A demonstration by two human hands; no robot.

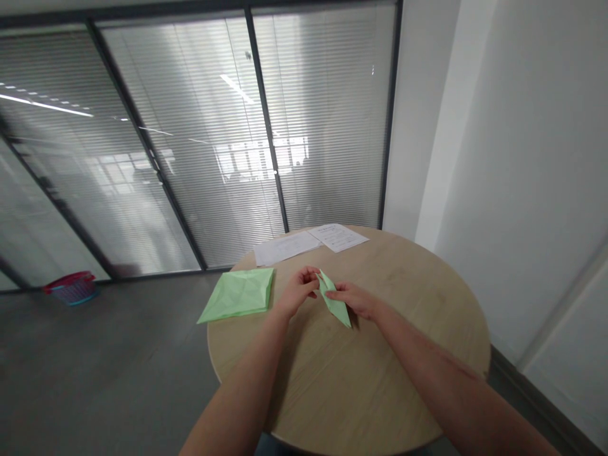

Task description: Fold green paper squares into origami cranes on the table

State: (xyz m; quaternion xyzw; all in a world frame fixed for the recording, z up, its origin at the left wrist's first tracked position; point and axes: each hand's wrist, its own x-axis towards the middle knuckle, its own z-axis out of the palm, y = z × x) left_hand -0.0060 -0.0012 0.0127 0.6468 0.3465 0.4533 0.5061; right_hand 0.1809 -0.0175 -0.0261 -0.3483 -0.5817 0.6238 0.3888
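Note:
A narrow folded piece of light green paper point(335, 301) is held over the round wooden table point(403, 329). My left hand point(298, 290) pinches its upper tip with closed fingers. My right hand point(357, 299) grips the same piece along its middle, fingers pressed on it. To the left, a stack of light green square sheets point(238, 293) lies flat and overhangs the table's left edge.
Two white printed sheets point(311, 242) lie at the table's far side. Glass partitions with blinds stand behind. A red and blue basket point(71, 287) sits on the grey floor at the left. A white wall runs along the right.

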